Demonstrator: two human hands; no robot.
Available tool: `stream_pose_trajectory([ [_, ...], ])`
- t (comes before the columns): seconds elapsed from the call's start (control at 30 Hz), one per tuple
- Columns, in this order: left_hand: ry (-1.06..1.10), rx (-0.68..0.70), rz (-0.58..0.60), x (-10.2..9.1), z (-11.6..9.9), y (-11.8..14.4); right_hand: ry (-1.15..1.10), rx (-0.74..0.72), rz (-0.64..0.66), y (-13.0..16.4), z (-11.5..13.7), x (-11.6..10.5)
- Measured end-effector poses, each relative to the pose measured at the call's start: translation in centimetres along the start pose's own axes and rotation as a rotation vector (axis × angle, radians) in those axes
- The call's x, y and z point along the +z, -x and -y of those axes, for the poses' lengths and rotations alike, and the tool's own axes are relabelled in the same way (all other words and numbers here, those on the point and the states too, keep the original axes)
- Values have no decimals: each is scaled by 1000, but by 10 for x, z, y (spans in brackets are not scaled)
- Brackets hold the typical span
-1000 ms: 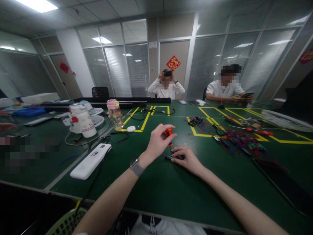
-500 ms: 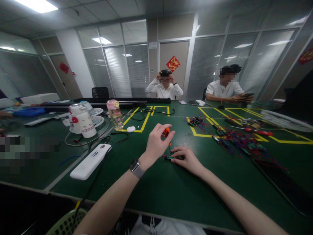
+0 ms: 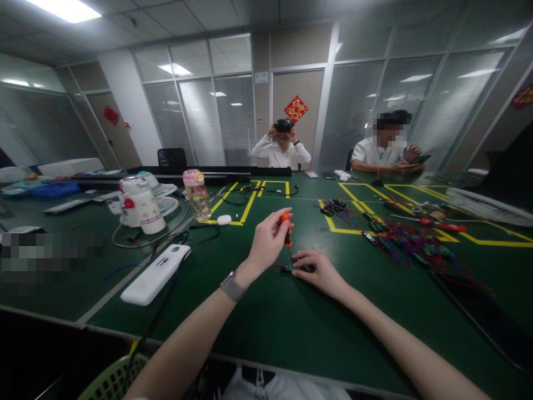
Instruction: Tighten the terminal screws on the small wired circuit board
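Observation:
An orange-and-black screwdriver (image 3: pixel 287 232) stands almost upright in my left hand (image 3: pixel 266 240), its handle pinched between thumb and fingers. Its thin shaft points down to a small green circuit board (image 3: pixel 286 269) lying on the green table. My right hand (image 3: pixel 321 273) rests on the table with its fingertips closed on the board's right end, steadying it. Red wire runs out from the board's left side. Exactly where the screwdriver's tip meets the board is too small to make out.
A heap of wired boards (image 3: pixel 416 239) and a red screwdriver (image 3: pixel 443 224) lie at right. On the left are a white power bank-like case (image 3: pixel 154 278), a pink-lidded bottle (image 3: pixel 197 197) and a white cup (image 3: pixel 144 208). Two people sit across the table.
My left fingers have closed in along the screwdriver handle, where thumb and fingers were spread wider. My right hand stays with the board. The person at right has raised one hand.

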State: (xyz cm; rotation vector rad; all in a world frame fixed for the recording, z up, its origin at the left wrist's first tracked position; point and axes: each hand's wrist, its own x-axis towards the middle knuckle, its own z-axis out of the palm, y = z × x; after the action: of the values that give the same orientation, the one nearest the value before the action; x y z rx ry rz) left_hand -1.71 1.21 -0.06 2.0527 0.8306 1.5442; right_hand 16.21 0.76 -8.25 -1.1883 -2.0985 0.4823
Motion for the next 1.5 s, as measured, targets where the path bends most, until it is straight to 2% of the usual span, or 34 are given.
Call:
stream_pose_trajectory([
  [0.07,6,-4,-5,0,-1,1,7,5,-1,0,0,0],
  [0.17,-168,54,-93,1,-4,1,6,5,1,-1,-1,1],
  [0.23,-222,87,-80,1,-6,1,2,-2,2,-1,-2,2],
  [0.33,-85,65,32,0,-3,1,1,-7,5,-1,-3,2],
  [0.4,23,3,55,0,2,0,-1,-7,4,-1,-2,1],
  [0.57,-213,-4,-153,0,9,-1,-2,5,3,-1,2,0],
  [0.63,-190,-8,-121,0,9,-1,0,10,6,0,2,0],
  [0.73,16,-47,10,2,9,0,-2,5,4,0,1,1],
  [0.8,86,-58,51,3,8,1,-1,-4,2,0,0,1],
  [0.97,-156,32,-72,3,0,4,7,6,-1,-1,1,0],
  [1.03,-139,25,-29,1,-3,3,11,8,0,-1,2,0],
  [1.17,132,-63,134,-1,-3,-1,5,-5,0,-1,0,0],
  [1.23,157,-77,122,-1,-1,-2,2,-3,-2,-1,-1,1],
  [1.37,-45,7,-13,-3,-2,-3,0,-4,-10,-1,-1,1],
  [1.43,-83,39,3,-5,-4,-3,0,-5,-12,-1,-1,1],
  [1.5,19,17,93,-7,-7,-4,2,-5,-12,-1,-2,1],
])
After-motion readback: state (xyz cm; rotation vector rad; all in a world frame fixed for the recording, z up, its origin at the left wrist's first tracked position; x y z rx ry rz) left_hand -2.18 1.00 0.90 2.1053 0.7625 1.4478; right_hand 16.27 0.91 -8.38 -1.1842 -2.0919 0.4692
